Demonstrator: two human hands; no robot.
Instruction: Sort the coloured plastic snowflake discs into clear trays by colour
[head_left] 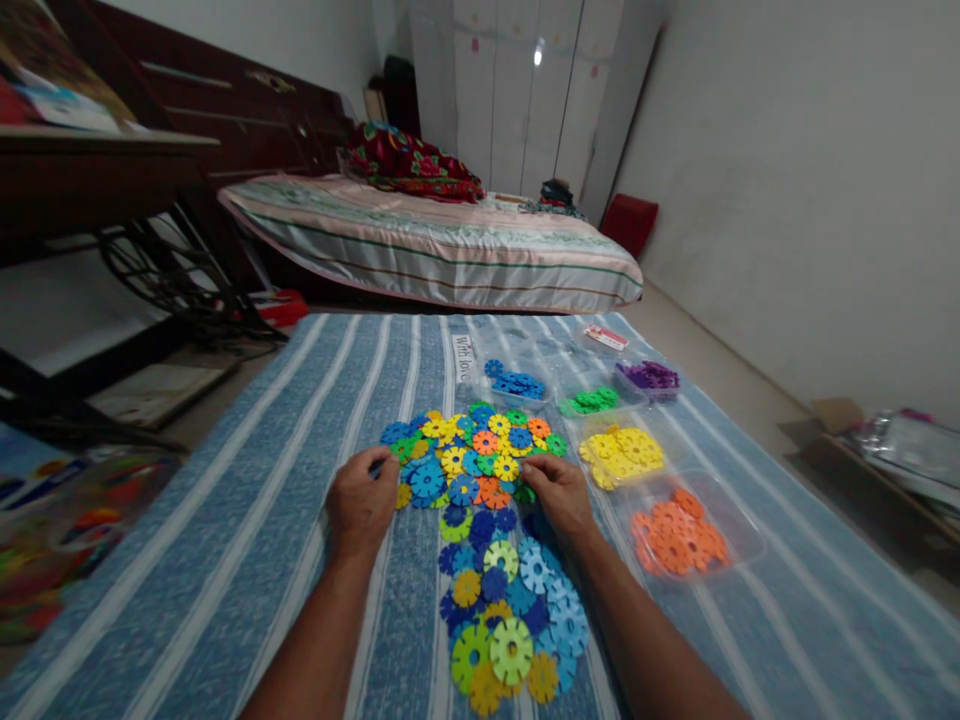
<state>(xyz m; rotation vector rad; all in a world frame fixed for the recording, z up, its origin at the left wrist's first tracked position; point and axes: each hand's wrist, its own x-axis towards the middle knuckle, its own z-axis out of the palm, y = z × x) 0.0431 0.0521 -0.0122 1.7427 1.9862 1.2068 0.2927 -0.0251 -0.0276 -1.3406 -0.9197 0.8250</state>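
Observation:
My left hand [364, 508] is closed at the left edge of a pile of flower-shaped notched plastic discs [452, 460]. A dark blue sliver shows by its fingertips; whether it is gripped I cannot tell. On the pile's right side my right hand [561, 492] pinches its thumb and fingers together, close to a dark green disc [525, 494]. What it holds, if anything, is too small to make out. The mixed pile is blue, yellow, green and orange. Nearer me, between my forearms, lies a second group of larger discs [511, 650] in light green, mustard and blues.
Clear plastic boxes on the right hold sorted discs: blue [517, 385], green [592, 401], purple [649, 376], yellow [622, 455] and orange [679, 535]. A small red-and-white card [606, 338] lies behind them. The striped cloth [247, 520] covers the surface; a bed [450, 250] stands beyond.

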